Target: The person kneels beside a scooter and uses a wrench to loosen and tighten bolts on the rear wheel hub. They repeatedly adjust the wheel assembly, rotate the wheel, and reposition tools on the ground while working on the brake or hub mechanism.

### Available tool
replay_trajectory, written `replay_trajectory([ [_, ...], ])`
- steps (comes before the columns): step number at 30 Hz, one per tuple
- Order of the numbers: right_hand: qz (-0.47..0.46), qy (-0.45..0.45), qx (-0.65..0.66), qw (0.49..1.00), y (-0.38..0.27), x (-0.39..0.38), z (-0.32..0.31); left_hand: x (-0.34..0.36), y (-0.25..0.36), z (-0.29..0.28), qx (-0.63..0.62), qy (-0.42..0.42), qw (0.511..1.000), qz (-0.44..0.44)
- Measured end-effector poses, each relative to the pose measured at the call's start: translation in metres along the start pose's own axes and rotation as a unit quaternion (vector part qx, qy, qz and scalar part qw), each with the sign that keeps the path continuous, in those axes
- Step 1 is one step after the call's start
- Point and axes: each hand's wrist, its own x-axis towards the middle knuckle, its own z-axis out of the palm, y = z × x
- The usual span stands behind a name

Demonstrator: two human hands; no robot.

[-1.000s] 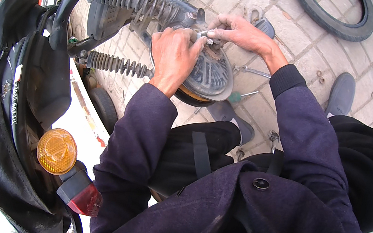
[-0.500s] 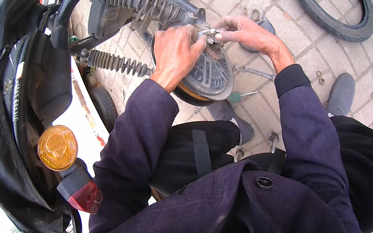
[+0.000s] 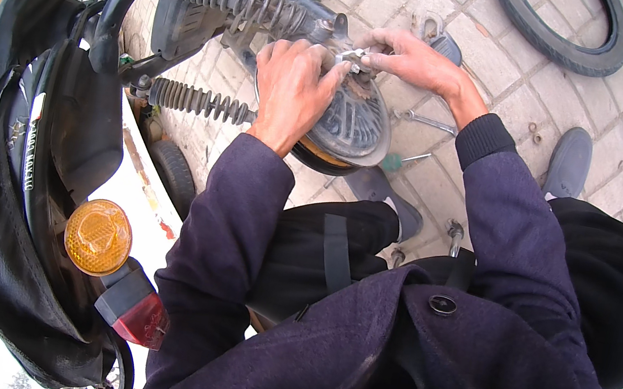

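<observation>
Head view: your left hand (image 3: 291,84) lies flat, fingers spread, on the round grey metal hub cover (image 3: 349,122) at centre far; your right hand (image 3: 410,60) pinches a small silver fitting (image 3: 351,57) at its top edge (steady the cover; turn gently).

Left hand (image 3: 293,87) lies palm-down, fingers spread and curled over the round hub (image 3: 353,123). Right hand (image 3: 406,59) reaches across the hub's far edge, fingertips pinched together, touching the left fingertips; both forearms extended.

The left hand (image 3: 292,91) has slid up the hub (image 3: 353,123) (fingers now meeting the right hand (image 3: 410,62)).
</observation>
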Motion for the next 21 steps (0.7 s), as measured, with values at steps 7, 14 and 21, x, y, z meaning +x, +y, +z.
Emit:
replay_trajectory([
  [7, 0.024, 0.004, -0.074, 0.997, -0.007, 0.001, 0.003, -0.042, -0.004, -0.023, -0.073, 0.162, 0.965, -0.194],
  [14, 0.025, 0.003, -0.12, 0.992, -0.013, 0.002, 0.003, -0.083, 0.016, 0.015, -0.404, 0.186, 0.808, -0.387],
  [21, 0.013, 0.008, -0.076, 0.997, -0.015, -0.001, 0.002, -0.085, 0.034, 0.032, -0.204, 0.157, 0.846, -0.467],
])
